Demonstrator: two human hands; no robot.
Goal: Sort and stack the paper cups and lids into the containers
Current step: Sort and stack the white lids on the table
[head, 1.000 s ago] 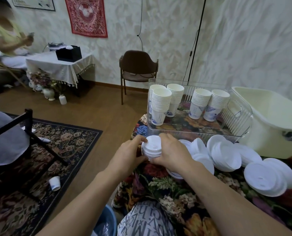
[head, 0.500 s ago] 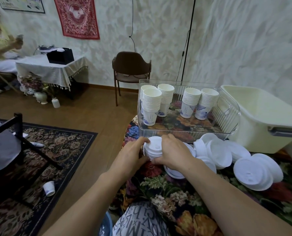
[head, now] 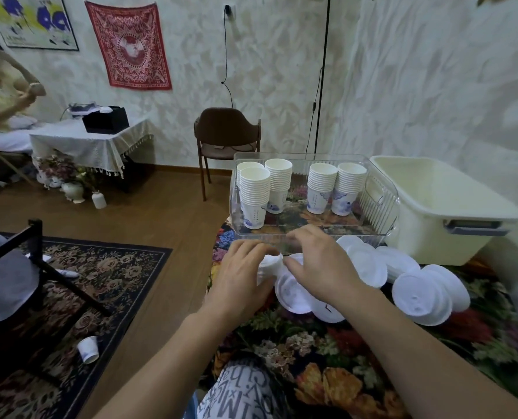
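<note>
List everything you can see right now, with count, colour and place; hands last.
cup stacks: four, white with blue print, in clear bin
clear bin: one, on floral cloth
cream tub: one, right of bin
lids: many, white, loose on cloth before bin
lid stack: one, white, between the hands
fallen cup: one, white, on rug
chair: one, brown, by wall
left hand: grips lid stack
right hand: fingers curled over lids

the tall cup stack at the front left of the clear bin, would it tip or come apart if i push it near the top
Probably tippy: the front-left cup stack is tall on one narrow cup base. Likely light too, being thin paper cups, so a high push would tilt it rather than slide it. Its nested cups sit close together, so it may well move as one column inside the clear bin.
</note>
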